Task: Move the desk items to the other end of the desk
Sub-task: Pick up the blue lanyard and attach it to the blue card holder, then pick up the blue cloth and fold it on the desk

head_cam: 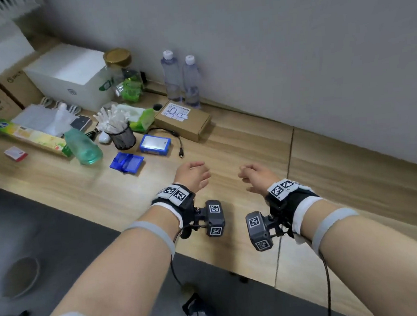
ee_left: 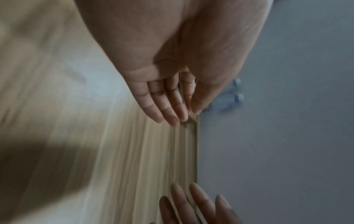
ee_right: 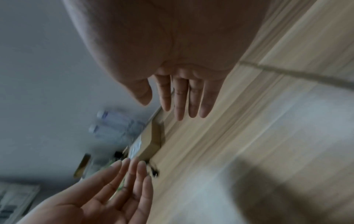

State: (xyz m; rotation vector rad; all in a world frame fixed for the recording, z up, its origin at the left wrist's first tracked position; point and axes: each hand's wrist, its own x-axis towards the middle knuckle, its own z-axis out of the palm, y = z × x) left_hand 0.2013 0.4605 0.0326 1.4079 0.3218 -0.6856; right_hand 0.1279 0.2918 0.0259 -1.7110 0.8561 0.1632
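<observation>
Desk items crowd the left end of the wooden desk (head_cam: 226, 141): a blue case (head_cam: 127, 162), a blue power bank (head_cam: 155, 143) with a black cable (head_cam: 177, 141), a mesh cup of white pens (head_cam: 121, 137), a green bottle (head_cam: 83, 146) lying down, a flat cardboard box (head_cam: 183, 120) and two water bottles (head_cam: 182, 78) by the wall. My left hand (head_cam: 194, 174) and right hand (head_cam: 255, 176) hover over bare desk in the middle, palms facing each other. Both hold nothing, with fingers (ee_left: 168, 106) straight in the wrist views.
A white box (head_cam: 67, 74), a gold-lidded jar (head_cam: 122, 74), green wipes (head_cam: 140, 118), a tissue box (head_cam: 33, 135), a small red box (head_cam: 15, 153) and brown cartons (head_cam: 0, 97) fill the far left. A grey wall (head_cam: 268, 41) runs behind. A desk seam (head_cam: 290, 149) lies right of my hands.
</observation>
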